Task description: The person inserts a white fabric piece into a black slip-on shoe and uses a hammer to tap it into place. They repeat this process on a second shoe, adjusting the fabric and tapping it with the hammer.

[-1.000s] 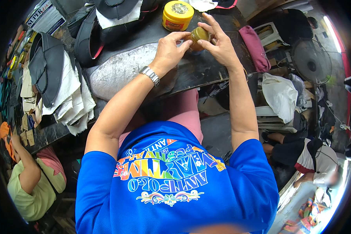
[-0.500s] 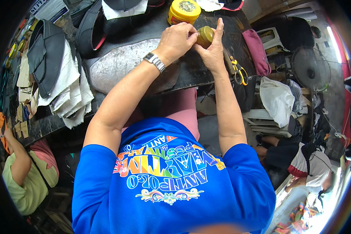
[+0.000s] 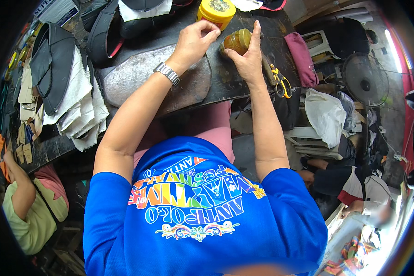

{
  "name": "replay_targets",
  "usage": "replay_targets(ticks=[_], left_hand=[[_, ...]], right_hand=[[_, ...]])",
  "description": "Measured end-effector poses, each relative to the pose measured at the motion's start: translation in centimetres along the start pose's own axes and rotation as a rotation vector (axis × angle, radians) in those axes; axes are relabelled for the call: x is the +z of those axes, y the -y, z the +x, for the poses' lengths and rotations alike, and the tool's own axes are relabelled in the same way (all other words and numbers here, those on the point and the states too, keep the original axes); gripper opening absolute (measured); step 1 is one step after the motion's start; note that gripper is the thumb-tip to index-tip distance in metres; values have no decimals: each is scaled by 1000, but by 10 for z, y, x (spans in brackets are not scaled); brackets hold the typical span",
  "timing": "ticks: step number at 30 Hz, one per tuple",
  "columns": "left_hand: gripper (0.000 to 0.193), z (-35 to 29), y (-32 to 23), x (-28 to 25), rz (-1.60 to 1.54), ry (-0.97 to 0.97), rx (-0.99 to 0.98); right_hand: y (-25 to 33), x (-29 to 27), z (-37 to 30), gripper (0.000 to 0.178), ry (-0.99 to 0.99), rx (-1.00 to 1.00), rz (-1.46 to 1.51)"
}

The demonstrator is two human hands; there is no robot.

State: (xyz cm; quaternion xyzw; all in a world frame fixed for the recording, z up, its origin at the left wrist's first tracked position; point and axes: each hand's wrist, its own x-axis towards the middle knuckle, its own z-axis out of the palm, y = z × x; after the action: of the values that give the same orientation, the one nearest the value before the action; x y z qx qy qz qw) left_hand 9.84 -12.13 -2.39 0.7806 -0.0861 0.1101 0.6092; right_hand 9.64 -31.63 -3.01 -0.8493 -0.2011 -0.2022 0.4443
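Observation:
An amber-green glass jar (image 3: 237,42) lies tilted in my right hand (image 3: 249,64), between the thumb and the raised fingers. My left hand (image 3: 195,43), with a metal watch (image 3: 168,73) on its wrist, is apart from the jar to its left. Its thumb and fingers are drawn together in a pinch; what they hold, if anything, is too small to tell. Just beyond those fingertips stands a yellow tub (image 3: 216,13) with a lid. Below my left hand, a worn grey slab (image 3: 147,76) lies on the black table (image 3: 221,87).
Yellow-handled scissors (image 3: 280,83) lie right of my right hand, near a pink pouch (image 3: 301,60). Black shoe-upper-like pieces (image 3: 55,69) and white cloth sheets (image 3: 80,110) are stacked at the left. Co-workers sit at lower left (image 3: 37,207) and lower right (image 3: 363,188).
My left hand has come away from the jar, moving left and slightly nearer to me. The jar has tipped leftward in my right hand and shows more of its side.

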Motion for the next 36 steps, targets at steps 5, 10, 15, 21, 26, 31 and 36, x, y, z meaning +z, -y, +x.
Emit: replay_targets(ticks=[5,10,15,21,26,31,36], left_hand=[[15,14,-46,8,324,-42,499],[11,17,-62,21,957,76,775],[40,-4,-48,18,911,129,759],[75,-23,-4,8,405,117,247],[94,-8,13,30,443,159,297],[79,-9,4,50,306,162,139],[78,-13,1,52,313,144,137]], right_hand=[[3,1,-1,125,-5,32,1],[-5,6,-1,123,23,68,109],[-13,9,-1,120,9,22,40],[-8,-8,0,127,96,58,87],[-4,-11,4,97,53,127,405],[-6,-23,14,89,160,108,418],[1,-43,31,87,338,60,256]])
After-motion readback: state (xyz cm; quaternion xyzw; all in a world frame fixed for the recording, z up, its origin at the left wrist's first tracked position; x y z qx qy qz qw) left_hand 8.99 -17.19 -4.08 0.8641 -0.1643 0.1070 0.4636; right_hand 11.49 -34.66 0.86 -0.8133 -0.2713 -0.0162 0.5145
